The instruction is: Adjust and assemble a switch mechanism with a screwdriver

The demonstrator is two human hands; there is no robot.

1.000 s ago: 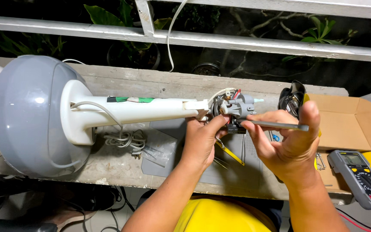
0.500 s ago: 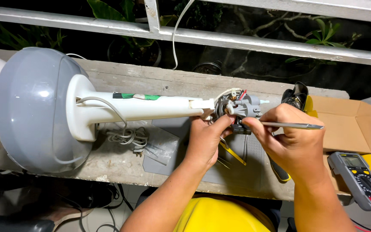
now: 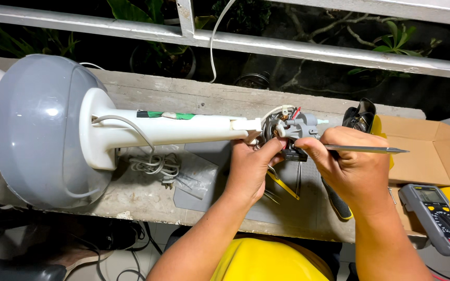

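Sideways lies the fan stand (image 3: 183,127) — base (image 3: 37,130) left, both hands (image 3: 308,156) gripping.

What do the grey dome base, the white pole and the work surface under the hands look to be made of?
The grey dome base looks like moulded plastic: smooth, even colour, a soft light highlight. The white pole seems glossy plastic too, with moulded ribs at its foot. The work surface looks like rough concrete or weathered board, matt and chipped at the edge; which one is unclear.

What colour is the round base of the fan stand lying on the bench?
Grey round base, with a white pole; head view.
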